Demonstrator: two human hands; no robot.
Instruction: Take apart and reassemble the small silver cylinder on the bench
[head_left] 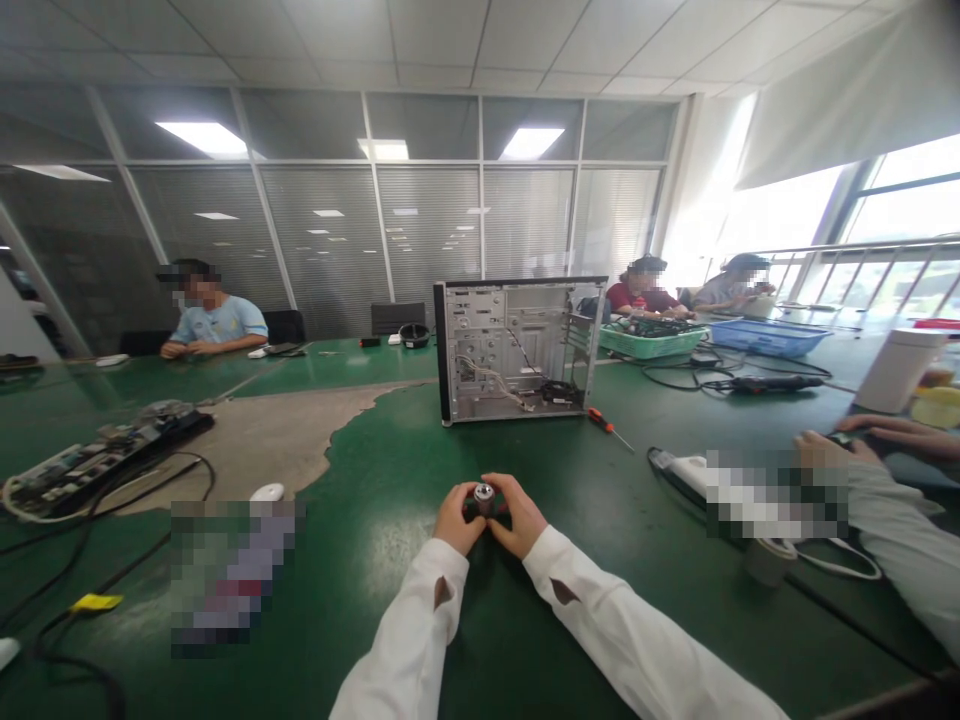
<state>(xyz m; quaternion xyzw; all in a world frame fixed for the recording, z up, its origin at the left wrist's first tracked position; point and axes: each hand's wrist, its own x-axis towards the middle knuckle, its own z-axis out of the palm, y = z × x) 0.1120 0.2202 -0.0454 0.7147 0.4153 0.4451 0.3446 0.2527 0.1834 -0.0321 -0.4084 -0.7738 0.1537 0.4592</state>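
Observation:
Both my hands meet above the green table (390,560), in front of an open computer case (517,350). Between the fingertips is a small dark cylinder with a shiny round metal end (484,493); its exact kind is too small to tell. My left hand (457,520) is closed on its left side, and my right hand (519,515) grips it from the right. The fingers hide its lower part. Upright on the table, the case shows its bare metal bays and loose cables. A screwdriver (600,420) with an orange and black handle lies by the case's lower right corner.
At left lies a power strip (112,455) with black cables, beside a bottle-like blurred item (247,570). Another person's hands (840,450) work at right, near a white strip (690,470). Farther back are a green basket (652,345) and a blue basket (772,338).

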